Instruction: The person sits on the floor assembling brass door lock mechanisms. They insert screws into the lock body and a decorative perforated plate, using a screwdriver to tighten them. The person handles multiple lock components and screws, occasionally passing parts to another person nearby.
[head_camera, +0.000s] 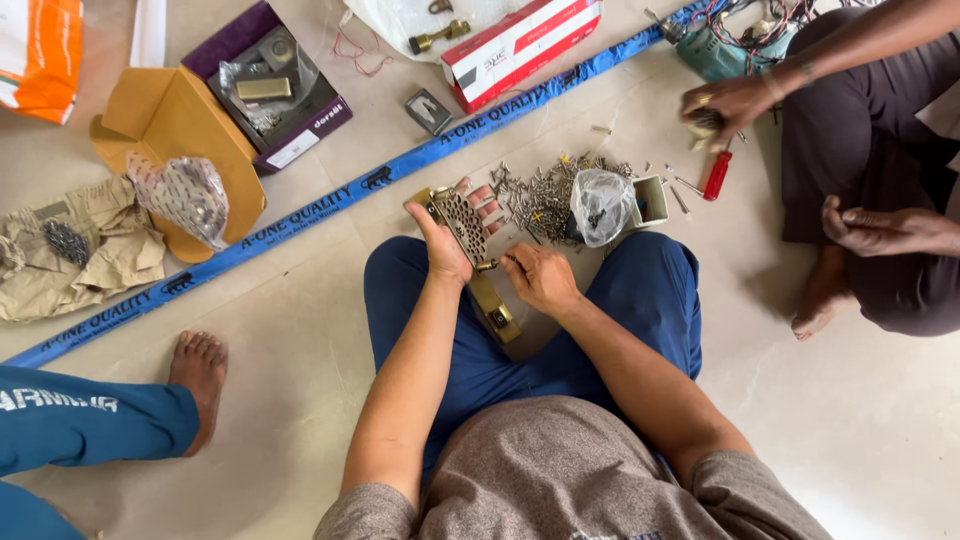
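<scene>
brass door handle plate (468, 240) — patterned, long — held by left hand (445, 245).

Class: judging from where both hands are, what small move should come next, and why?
Probably seat the small piece: the left hand grips the brass door-handle plate upright, the right hand pinches something tiny at its middle, seemingly from the screw pile.

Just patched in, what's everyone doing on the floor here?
A person sits cross-legged on the floor. Their left hand holds a long brass-coloured metal door-handle plate upright over the lap, while the right hand pinches at its middle. A pile of small silver screws lies just ahead. A co-worker's hand rests near a red-handled screwdriver. A long blue plastic-wrapped strip crosses the floor.
</scene>
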